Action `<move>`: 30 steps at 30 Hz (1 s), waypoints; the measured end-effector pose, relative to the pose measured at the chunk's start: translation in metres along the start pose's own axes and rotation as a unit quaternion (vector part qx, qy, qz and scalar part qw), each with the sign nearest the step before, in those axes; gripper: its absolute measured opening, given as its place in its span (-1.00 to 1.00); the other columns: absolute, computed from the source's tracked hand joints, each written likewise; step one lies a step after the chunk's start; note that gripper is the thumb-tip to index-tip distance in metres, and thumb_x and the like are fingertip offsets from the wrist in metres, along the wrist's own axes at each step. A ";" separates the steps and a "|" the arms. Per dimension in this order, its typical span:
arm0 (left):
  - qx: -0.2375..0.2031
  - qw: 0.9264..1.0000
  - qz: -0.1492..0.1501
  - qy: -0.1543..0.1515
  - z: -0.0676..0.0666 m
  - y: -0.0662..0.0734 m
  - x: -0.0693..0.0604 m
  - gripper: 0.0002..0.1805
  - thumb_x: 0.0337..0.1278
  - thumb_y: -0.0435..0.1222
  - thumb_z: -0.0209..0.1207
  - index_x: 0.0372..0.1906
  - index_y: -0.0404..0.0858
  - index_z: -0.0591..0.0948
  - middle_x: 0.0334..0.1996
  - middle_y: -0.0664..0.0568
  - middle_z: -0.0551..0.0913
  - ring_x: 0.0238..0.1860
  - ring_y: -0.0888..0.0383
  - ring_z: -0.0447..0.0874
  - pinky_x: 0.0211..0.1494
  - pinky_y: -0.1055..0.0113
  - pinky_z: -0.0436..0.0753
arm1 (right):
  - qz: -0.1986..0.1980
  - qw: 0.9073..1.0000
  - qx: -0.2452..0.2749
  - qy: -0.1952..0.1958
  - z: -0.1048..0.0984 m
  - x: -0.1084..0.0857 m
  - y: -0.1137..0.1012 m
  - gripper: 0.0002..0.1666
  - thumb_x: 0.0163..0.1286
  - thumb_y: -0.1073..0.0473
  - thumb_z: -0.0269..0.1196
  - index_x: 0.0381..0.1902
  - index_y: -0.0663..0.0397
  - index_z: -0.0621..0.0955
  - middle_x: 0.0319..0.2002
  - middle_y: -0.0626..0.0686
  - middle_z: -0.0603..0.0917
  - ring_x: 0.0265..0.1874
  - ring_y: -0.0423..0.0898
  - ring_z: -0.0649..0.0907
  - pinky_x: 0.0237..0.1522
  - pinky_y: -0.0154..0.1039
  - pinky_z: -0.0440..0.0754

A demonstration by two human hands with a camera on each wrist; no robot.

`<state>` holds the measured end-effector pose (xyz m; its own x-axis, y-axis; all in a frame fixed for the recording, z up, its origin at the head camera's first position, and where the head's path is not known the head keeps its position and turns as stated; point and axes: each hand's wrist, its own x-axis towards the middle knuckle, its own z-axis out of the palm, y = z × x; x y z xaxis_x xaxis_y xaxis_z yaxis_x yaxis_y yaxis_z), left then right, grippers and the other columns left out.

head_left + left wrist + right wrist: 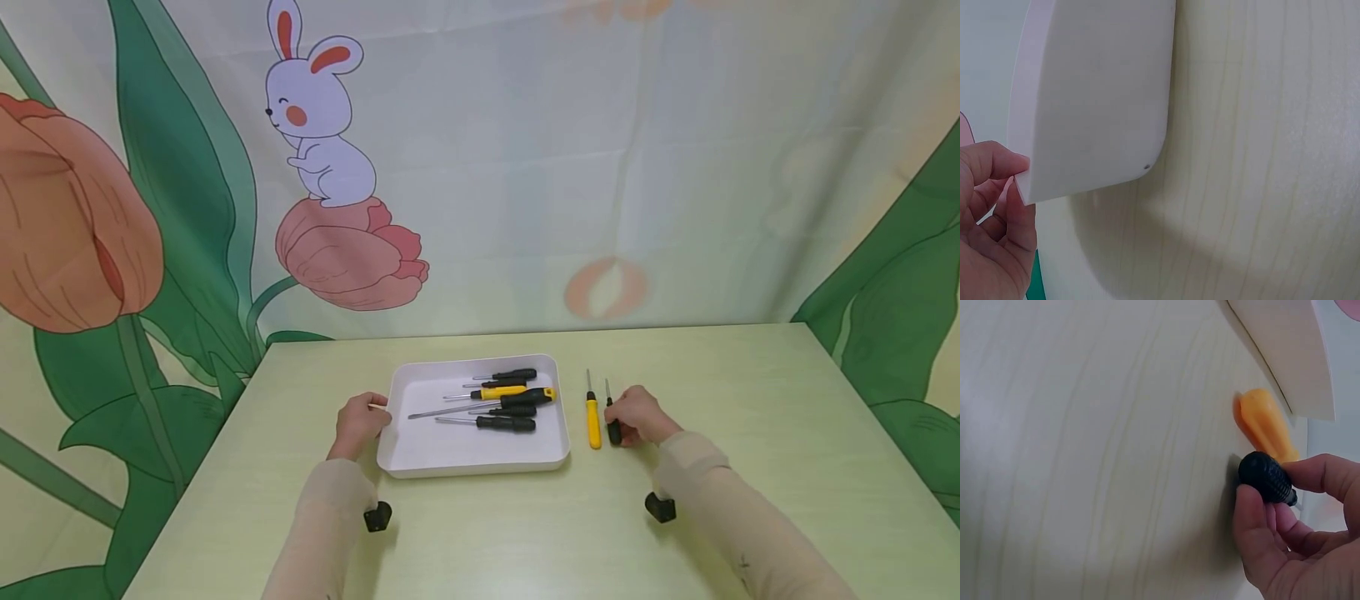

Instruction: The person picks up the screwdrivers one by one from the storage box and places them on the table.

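Observation:
A white tray [427,461] lies on the table with several screwdrivers in it, black, yellow, and black with yellow. My left hand [358,425] is at its left side; in the left wrist view the thumb and fingers of that hand [997,212] pinch the rim of the tray [1097,106]. Right of the tray, a yellow screwdriver [593,421] lies with its shaft pointing away. Beside it my right hand [641,417] holds a small black screwdriver [614,432] by the handle. The right wrist view shows fingertips round the black handle [1265,477], close to the yellow handle [1267,424].
The pale wooden table [510,542] reaches back to a hanging cloth [510,167] printed with a rabbit, flowers and leaves. A small black device [377,517] is at the left wrist and another [660,507] at the right wrist.

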<state>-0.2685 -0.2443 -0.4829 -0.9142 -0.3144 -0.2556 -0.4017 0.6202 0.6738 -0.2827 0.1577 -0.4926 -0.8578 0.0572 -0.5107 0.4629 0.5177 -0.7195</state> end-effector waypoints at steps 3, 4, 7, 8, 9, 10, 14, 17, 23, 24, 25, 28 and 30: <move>-0.002 1.000 -0.003 -0.001 0.000 0.000 0.000 -0.70 -0.06 -0.39 0.05 -0.13 -0.32 0.49 -0.30 -0.15 0.56 -0.39 0.06 0.50 -0.42 0.38 0.49 | 0.006 1.000 -0.006 0.010 0.002 0.002 -0.001 -0.72 0.01 0.32 0.15 -0.31 0.29 0.33 -0.53 0.10 0.44 -0.71 -0.10 0.47 -0.66 -0.30 0.53; -0.002 1.000 -0.003 0.000 0.000 0.000 0.000 -0.70 -0.06 -0.39 0.05 -0.12 -0.32 0.49 -0.30 -0.15 0.56 -0.39 0.07 0.50 -0.42 0.38 0.49 | 0.005 1.000 -0.010 0.012 0.002 0.002 -0.001 -0.71 0.00 0.32 0.15 -0.31 0.30 0.34 -0.54 0.11 0.44 -0.71 -0.10 0.47 -0.67 -0.29 0.53; -0.002 1.000 -0.003 -0.004 0.000 0.001 -0.001 -0.69 -0.04 -0.38 0.05 -0.09 -0.31 0.49 -0.26 -0.16 0.55 -0.35 0.07 0.50 -0.40 0.39 0.49 | 0.004 0.999 -0.024 0.020 0.004 0.003 -0.002 -0.72 -0.02 0.32 0.15 -0.32 0.30 0.35 -0.54 0.11 0.45 -0.71 -0.09 0.48 -0.67 -0.29 0.54; -0.002 1.000 -0.002 -0.003 0.000 0.002 -0.002 -0.68 -0.04 -0.38 0.05 -0.09 -0.31 0.49 -0.26 -0.16 0.55 -0.36 0.07 0.50 -0.42 0.40 0.48 | 0.003 0.999 -0.030 0.022 0.005 0.003 -0.002 -0.72 -0.02 0.32 0.15 -0.33 0.30 0.35 -0.54 0.12 0.45 -0.70 -0.09 0.48 -0.67 -0.29 0.54; -0.001 1.000 -0.002 -0.004 -0.001 0.002 -0.002 -0.68 -0.04 -0.37 0.05 -0.08 -0.31 0.48 -0.25 -0.16 0.55 -0.36 0.08 0.50 -0.42 0.41 0.47 | 0.002 0.999 -0.036 0.024 0.005 0.003 -0.002 -0.72 -0.03 0.32 0.14 -0.33 0.31 0.36 -0.54 0.12 0.45 -0.70 -0.08 0.48 -0.68 -0.29 0.54; -0.001 1.000 -0.001 -0.005 -0.001 0.002 -0.002 -0.67 -0.03 -0.37 0.05 -0.07 -0.31 0.48 -0.25 -0.16 0.55 -0.36 0.08 0.49 -0.42 0.41 0.47 | 0.000 0.999 -0.043 0.025 0.006 0.003 -0.002 -0.73 -0.03 0.32 0.14 -0.34 0.31 0.36 -0.55 0.12 0.45 -0.70 -0.08 0.48 -0.68 -0.30 0.53; -0.002 1.000 0.003 -0.005 -0.001 0.002 -0.003 -0.67 -0.05 -0.38 0.05 -0.08 -0.32 0.48 -0.27 -0.15 0.55 -0.38 0.09 0.49 -0.44 0.43 0.46 | -0.001 0.998 -0.061 0.029 0.006 0.001 -0.004 -0.72 -0.03 0.32 0.14 -0.33 0.31 0.35 -0.56 0.12 0.44 -0.71 -0.08 0.47 -0.67 -0.30 0.54; -0.004 1.000 0.003 -0.005 -0.001 0.002 -0.003 -0.67 -0.05 -0.38 0.04 -0.09 -0.31 0.49 -0.26 -0.15 0.55 -0.37 0.09 0.50 -0.43 0.42 0.47 | 0.001 0.997 -0.071 0.029 0.006 -0.002 -0.007 -0.71 -0.03 0.31 0.15 -0.32 0.31 0.35 -0.57 0.12 0.43 -0.72 -0.08 0.47 -0.66 -0.29 0.54; -0.007 1.000 0.005 -0.005 -0.002 0.002 -0.004 -0.67 -0.06 -0.38 0.04 -0.09 -0.31 0.49 -0.26 -0.15 0.56 -0.37 0.10 0.51 -0.42 0.42 0.48 | 0.004 0.996 -0.081 0.033 0.006 -0.004 -0.009 -0.70 -0.04 0.32 0.14 -0.32 0.31 0.35 -0.57 0.13 0.43 -0.72 -0.08 0.48 -0.66 -0.30 0.54; -0.006 1.000 0.007 -0.004 -0.002 0.002 -0.005 -0.67 -0.06 -0.38 0.04 -0.09 -0.31 0.49 -0.26 -0.16 0.56 -0.38 0.10 0.51 -0.43 0.42 0.48 | 0.005 0.996 -0.082 0.034 0.006 -0.005 -0.009 -0.70 -0.04 0.32 0.15 -0.32 0.31 0.36 -0.57 0.13 0.43 -0.72 -0.08 0.48 -0.66 -0.29 0.54; -0.004 1.000 0.008 -0.004 -0.002 0.002 -0.005 -0.67 -0.06 -0.39 0.04 -0.09 -0.32 0.49 -0.26 -0.16 0.56 -0.38 0.10 0.51 -0.43 0.42 0.48 | 0.004 0.996 -0.083 0.034 0.006 -0.005 -0.010 -0.70 -0.04 0.31 0.15 -0.32 0.31 0.36 -0.57 0.13 0.43 -0.72 -0.08 0.48 -0.66 -0.29 0.54; -0.001 1.000 0.010 -0.004 -0.003 0.003 -0.005 -0.67 -0.07 -0.39 0.04 -0.09 -0.32 0.49 -0.27 -0.16 0.57 -0.39 0.11 0.51 -0.44 0.43 0.48 | 0.005 0.996 -0.087 0.036 0.006 -0.005 -0.009 -0.70 -0.05 0.31 0.15 -0.33 0.30 0.36 -0.57 0.13 0.44 -0.72 -0.07 0.48 -0.66 -0.29 0.54; -0.001 1.000 0.010 -0.004 -0.003 0.003 -0.005 -0.67 -0.07 -0.38 0.05 -0.09 -0.32 0.49 -0.27 -0.16 0.57 -0.40 0.11 0.51 -0.44 0.43 0.48 | 0.006 0.995 -0.090 0.036 0.006 -0.004 -0.009 -0.71 -0.05 0.30 0.16 -0.34 0.30 0.36 -0.57 0.13 0.44 -0.73 -0.08 0.48 -0.66 -0.29 0.54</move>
<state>-0.2651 -0.2433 -0.4775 -0.9225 -0.2961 -0.2477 -0.3833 0.6255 0.6796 -0.2821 0.1480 -0.4874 -0.8693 0.1214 -0.4791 0.4311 0.6603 -0.6150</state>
